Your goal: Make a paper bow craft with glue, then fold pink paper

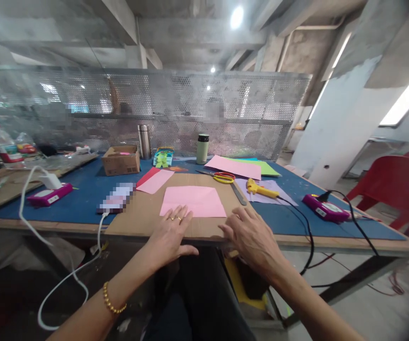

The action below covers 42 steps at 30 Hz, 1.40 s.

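A pink sheet of paper (194, 201) lies on a brown cardboard sheet (133, 220) at the table's front edge. My left hand (172, 234), with rings on its fingers, rests its fingertips on the sheet's lower left part, fingers extended and thumb apart. Near the sheet's lower right corner, my right hand (249, 234) is over the cardboard with its fingers bent and nothing visible in them. Scissors with red and yellow handles (223, 177) and a grey blade-like tool (238, 194) lie behind the right hand.
A yellow glue gun (261, 189) rests on purple paper (278, 192) at the right. Magenta power strips (327, 208) flank the work area. Behind are a cardboard box (121, 161), a steel flask (144, 142), a green bottle (202, 149) and coloured sheets (232, 166). A phone (117, 198) is charging at left.
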### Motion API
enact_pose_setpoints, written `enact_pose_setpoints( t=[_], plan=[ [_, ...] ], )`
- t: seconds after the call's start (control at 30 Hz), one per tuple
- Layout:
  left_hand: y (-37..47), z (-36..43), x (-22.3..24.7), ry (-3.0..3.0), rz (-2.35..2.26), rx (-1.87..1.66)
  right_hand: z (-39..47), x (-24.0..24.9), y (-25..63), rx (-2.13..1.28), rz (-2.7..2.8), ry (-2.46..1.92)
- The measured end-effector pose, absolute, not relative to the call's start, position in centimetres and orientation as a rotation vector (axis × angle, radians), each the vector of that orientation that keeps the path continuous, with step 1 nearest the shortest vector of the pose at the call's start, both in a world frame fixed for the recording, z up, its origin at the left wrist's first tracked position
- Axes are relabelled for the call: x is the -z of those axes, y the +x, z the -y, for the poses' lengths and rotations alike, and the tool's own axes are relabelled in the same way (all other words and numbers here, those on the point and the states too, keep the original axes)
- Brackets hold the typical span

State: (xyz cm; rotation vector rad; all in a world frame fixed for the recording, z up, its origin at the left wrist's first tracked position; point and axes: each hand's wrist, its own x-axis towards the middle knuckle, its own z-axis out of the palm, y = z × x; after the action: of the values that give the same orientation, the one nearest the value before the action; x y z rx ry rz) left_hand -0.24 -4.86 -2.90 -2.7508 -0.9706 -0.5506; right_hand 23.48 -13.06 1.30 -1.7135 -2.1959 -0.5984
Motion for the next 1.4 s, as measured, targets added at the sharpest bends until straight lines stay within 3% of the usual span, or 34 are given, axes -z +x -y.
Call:
enact_pose_setpoints(
  t=[0.17,0.33,0.63,0.73,0.9,1.17,1.4],
  plan=[
    [0.0,5.0,2.7,-2.738,0.989,0.519,10.2,0.3,20.5,0.57,2.364,-1.4],
    [-0.3,5.0,2.6,-2.711,1.026,0.52,9.2,2.8,19.9,0.47,2.4,-1.418],
    [-5.4,5.2,2.2,-2.48,1.28,0.423,9.3,2.6,20.1,0.444,2.393,-1.409],
    [-4.2,5.7,1.4,-2.419,1.323,0.479,9.4,2.6,20.0,0.453,2.403,-1.405],
    [0.3,5.9,1.5,-2.659,1.026,0.612,9.8,2.2,19.9,0.412,2.424,-1.44],
    [1.7,5.5,3.0,-2.675,1.167,0.561,9.9,2.0,20.0,0.344,2.439,-1.493],
    [1.8,5.7,2.7,-2.683,1.185,0.556,11.6,2.8,24.3,0.482,2.302,-1.587]
  ],
)
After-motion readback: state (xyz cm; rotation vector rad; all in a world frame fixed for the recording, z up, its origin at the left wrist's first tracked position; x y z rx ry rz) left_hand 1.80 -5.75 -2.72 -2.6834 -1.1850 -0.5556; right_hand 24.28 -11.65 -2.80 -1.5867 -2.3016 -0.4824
